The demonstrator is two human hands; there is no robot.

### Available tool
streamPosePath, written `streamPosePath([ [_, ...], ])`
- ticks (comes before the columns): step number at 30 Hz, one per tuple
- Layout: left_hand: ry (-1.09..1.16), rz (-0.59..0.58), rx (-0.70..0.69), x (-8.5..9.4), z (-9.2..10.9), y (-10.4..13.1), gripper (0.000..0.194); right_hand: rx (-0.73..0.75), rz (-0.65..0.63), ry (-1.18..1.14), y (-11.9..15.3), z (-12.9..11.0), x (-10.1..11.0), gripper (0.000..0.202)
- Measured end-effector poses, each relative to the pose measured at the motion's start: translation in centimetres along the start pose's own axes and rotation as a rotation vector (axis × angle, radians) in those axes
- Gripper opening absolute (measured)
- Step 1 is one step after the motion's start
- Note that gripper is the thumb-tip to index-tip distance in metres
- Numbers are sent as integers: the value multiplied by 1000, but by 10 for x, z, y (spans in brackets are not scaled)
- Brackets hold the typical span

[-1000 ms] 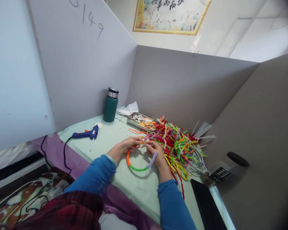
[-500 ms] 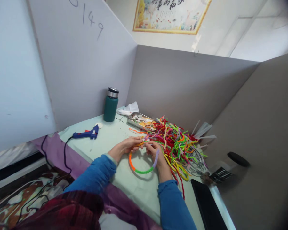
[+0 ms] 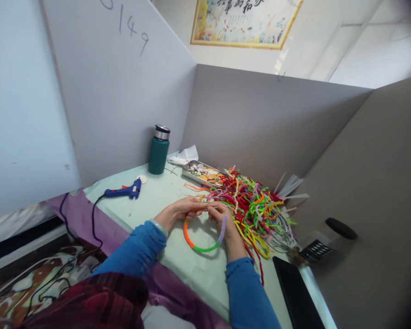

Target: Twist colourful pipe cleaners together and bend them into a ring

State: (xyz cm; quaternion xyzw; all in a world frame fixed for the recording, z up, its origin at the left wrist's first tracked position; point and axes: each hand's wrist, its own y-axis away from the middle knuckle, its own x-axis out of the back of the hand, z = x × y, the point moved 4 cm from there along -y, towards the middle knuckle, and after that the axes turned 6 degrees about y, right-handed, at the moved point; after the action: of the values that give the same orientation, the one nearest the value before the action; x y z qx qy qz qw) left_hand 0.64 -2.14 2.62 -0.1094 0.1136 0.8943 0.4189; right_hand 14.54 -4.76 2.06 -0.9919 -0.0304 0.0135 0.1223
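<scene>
A ring wound in fuzzy orange, green and lilac pipe cleaner hangs in a loop below my two hands, over the pale green tabletop. My left hand is closed on the ring's upper left part, thumb and fingers pinching near the top. My right hand is closed at the upper right, its fingertips meeting those of the left. What lies exactly between the fingertips is hidden. Just beyond my hands spreads a large tangle of coloured pipe cleaners.
A blue glue gun lies at the left, its cord running off the table edge. A green bottle stands at the back beside a metal tray of small pieces. A black flat object lies at the right; grey partitions surround the table.
My left thumb and fingers have shifted slightly right, closer against the right fingertips, covering the yellow-orange bit seen there before. The ring hangs nearly as it was.
</scene>
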Motion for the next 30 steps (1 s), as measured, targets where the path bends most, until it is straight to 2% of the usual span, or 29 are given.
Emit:
streamPosePath([
  [7, -168, 88, -163, 4, -1, -6, 40, 106, 125, 238, -1, -3, 2, 24],
  [13, -363, 208, -216, 10, -3, -12, 41, 148, 179, 411, -1, 1, 2, 26],
  [15, -488, 270, -232, 12, -2, -13, 41, 168, 186, 446, -1, 0, 2, 28],
  [17, -663, 329, -302, 12, 2, -12, 38, 185, 201, 477, -1, -2, 2, 30],
  [20, -896, 383, -435, 6, 10, -10, 32, 148, 213, 486, -1, -1, 3, 34],
  [23, -1025, 411, -462, 0, 12, -8, 31, 100, 230, 471, -1, 2, 5, 37],
  [27, -1014, 414, -447, -2, 11, -8, 31, 84, 225, 437, -2, 4, 6, 37],
  [30, -843, 371, -360, 3, 6, -12, 40, 99, 205, 410, -2, 3, 6, 34],
])
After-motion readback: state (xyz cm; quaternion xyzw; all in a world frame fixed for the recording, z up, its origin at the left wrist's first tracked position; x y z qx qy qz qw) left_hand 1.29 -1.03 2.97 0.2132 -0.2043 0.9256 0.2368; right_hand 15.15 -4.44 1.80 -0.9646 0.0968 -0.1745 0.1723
